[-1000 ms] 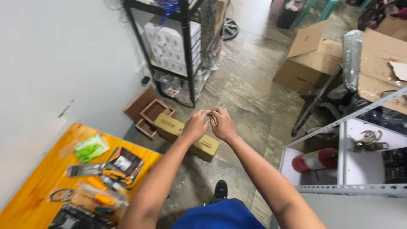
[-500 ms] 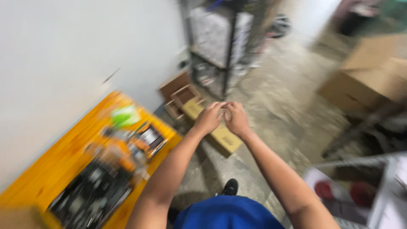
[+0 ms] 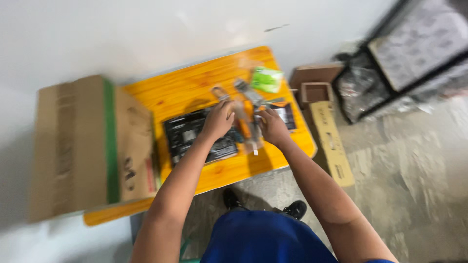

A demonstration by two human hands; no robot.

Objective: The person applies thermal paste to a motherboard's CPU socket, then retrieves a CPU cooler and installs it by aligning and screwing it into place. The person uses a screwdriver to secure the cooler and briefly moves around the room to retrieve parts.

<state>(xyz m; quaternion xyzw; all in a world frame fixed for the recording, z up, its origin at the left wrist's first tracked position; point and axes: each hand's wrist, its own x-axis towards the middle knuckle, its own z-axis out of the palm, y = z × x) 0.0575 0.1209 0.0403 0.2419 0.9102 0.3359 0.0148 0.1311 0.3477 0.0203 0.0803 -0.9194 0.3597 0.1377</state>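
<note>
Both hands hover over the orange wooden table (image 3: 195,92). The left hand (image 3: 218,120) rests on a flat black package (image 3: 195,136); the right hand (image 3: 273,127), at three o'clock, seemingly pinches a clear-packed orange tool (image 3: 247,127). Sorting is in hand; next calls for a steady lift.

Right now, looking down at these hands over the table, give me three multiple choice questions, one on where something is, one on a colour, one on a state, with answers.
1. Where does the large cardboard box stand?
A. on the left end of the table
B. on the floor by the rack
C. under the table

2. What colour is the table top?
A. white
B. orange-yellow
C. grey

3. How are the left hand and right hand placed?
A. both raised well clear of the table
B. one out of view
C. both down among the items on the table

Answers: 1 A, the box sits on the table's left end, against the wall. 2 B, the bare wood shows orange-yellow. 3 C, the left hand is over the black flat pack and the right beside the orange-handled tools; blur hides any grip.
</note>
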